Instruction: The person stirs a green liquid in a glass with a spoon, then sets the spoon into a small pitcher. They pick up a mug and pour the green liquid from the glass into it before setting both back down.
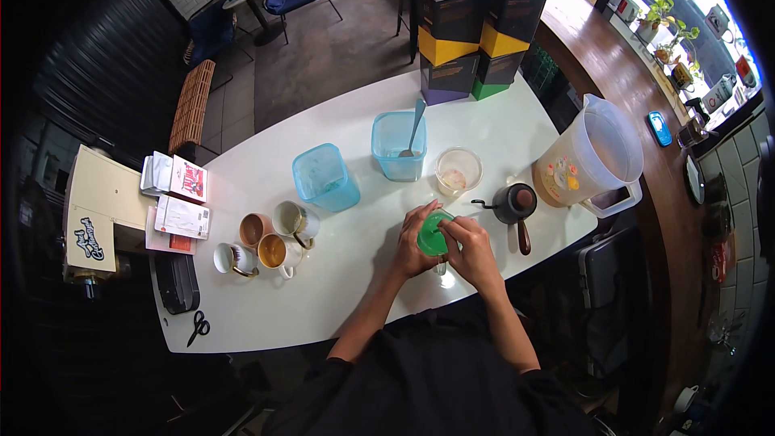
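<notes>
My left hand [412,249] is wrapped round the side of a bright green, round, cup-like thing [430,236] near the table's front edge. My right hand [472,252] is closed at its right rim, with thumb and fingertips pinched together; whatever lies between them is too small to make out. Something clear like glass [440,269] shows just below the hands. Beyond them stands a clear plastic cup [458,171] with a little pale residue inside. To the right sits a dark pot [514,203] with a brown wooden handle.
Two blue translucent containers [327,178] stand farther back, one with a spoon [416,129] in it. Several mugs [273,250] cluster at left, near scissors [198,328]. A large plastic pitcher [589,157] is at right, stacked black boxes [452,12] at the back.
</notes>
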The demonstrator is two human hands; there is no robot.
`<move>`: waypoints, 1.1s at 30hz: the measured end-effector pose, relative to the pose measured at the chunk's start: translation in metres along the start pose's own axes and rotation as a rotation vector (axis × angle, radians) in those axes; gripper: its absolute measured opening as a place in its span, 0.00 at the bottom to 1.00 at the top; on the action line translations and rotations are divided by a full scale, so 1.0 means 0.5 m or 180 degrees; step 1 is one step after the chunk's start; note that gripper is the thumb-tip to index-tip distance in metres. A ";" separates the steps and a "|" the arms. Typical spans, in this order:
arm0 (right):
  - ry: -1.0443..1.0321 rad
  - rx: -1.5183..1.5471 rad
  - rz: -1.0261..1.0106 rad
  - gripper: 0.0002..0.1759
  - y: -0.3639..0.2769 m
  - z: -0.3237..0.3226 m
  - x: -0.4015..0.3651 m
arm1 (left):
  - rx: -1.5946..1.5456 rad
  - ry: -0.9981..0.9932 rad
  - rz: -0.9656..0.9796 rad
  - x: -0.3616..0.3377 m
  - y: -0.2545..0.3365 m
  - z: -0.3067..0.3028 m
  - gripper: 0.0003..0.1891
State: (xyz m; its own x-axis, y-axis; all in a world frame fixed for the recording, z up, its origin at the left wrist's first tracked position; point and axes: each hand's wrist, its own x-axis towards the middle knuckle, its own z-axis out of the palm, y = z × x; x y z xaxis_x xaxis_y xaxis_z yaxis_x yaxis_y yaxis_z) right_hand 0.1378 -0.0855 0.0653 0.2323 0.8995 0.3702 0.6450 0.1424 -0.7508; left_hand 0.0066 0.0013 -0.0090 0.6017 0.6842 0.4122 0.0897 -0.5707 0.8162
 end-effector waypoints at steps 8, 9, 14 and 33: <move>0.0226 -0.0499 0.0030 0.10 0.009 -0.021 0.003 | -0.0089 -0.0062 -0.0075 0.000 -0.001 -0.002 0.58; 0.0224 -0.0501 0.0031 0.10 0.008 -0.024 0.001 | -0.0091 -0.0061 -0.0076 -0.001 -0.003 -0.003 0.58; -0.0017 -0.0439 0.0084 0.08 0.010 -0.038 -0.009 | -0.0113 -0.0205 -0.0116 0.000 0.008 -0.008 0.63; 0.0141 -0.0663 0.0020 0.11 0.003 -0.028 -0.003 | -0.0138 -0.0230 -0.0250 0.000 0.011 -0.012 0.58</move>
State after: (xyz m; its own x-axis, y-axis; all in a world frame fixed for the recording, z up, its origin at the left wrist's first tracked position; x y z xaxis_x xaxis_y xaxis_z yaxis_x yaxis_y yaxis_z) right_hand 0.1485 -0.0922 0.0713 0.2654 0.8804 0.3930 0.7790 0.0444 -0.6254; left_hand 0.0024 0.0008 -0.0020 0.6500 0.6905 0.3173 0.1053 -0.4954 0.8623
